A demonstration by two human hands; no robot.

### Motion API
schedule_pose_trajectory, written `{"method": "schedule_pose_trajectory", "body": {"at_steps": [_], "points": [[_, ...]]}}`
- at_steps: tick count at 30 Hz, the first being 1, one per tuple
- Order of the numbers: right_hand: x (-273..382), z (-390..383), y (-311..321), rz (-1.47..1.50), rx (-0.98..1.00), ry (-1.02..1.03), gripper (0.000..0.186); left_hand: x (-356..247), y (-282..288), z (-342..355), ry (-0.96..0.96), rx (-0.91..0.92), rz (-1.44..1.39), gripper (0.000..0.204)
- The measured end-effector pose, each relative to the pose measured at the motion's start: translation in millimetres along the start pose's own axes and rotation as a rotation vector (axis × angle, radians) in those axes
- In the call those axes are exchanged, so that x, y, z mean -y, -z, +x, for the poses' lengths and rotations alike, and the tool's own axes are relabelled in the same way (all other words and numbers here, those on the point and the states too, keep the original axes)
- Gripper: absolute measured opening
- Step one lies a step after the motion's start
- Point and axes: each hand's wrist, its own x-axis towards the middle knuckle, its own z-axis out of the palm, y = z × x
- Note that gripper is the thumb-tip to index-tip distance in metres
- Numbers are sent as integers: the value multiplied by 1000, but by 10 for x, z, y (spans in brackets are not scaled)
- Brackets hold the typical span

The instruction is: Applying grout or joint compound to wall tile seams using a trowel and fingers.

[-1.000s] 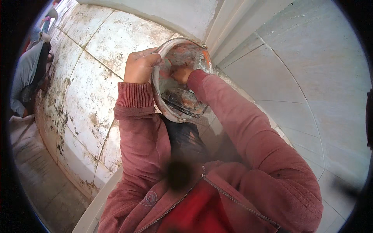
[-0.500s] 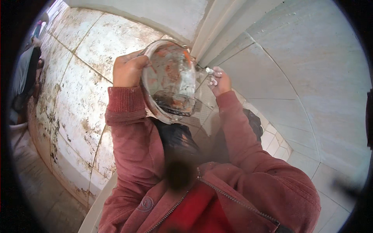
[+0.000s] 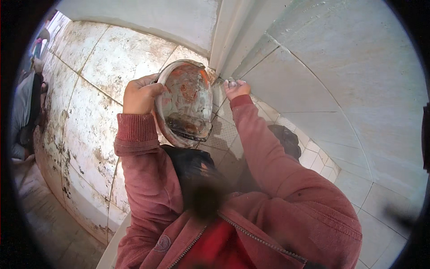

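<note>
- Out of the bucket (image 3: 162, 123) since a second ago, the right hand (image 3: 236, 90) is now beside it, on the right; the left hand (image 3: 141, 96) keeps its hold.
- Right fingers (image 3: 231, 84): bent and smeared whitish, near the foot of the wall right of the bucket; whether they pinch anything, I cannot tell.
- Left fingers: closed on the bucket's left rim, the thumb (image 3: 154, 89) lying toward its mouth.
- Bucket: tipped so its mouth shows, inner wall streaked grey and orange, with a dark-edged patch (image 3: 190, 127) at the side nearest the person.
- Just nearer the person than the bucket: a dark trouser leg (image 3: 186, 168).
- Beyond the bucket: a pale upright frame (image 3: 228, 31).
- Right of the bucket: a grey tiled wall (image 3: 309, 85).
- Left of the bucket: stained pale floor tiles (image 3: 94, 98); well beyond them, another person in grey (image 3: 27, 103), partly cut off.
</note>
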Motion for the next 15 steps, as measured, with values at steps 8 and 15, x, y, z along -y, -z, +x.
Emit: {"method": "schedule_pose_trajectory", "body": {"at_steps": [8, 15], "points": [[-52, -39, 21, -93, -142, 100, 8, -45, -43, 51, 25, 19, -38, 32], [-96, -73, -142, 175, -116, 49, 8, -26, -5, 60, 24, 29, -24, 31]]}}
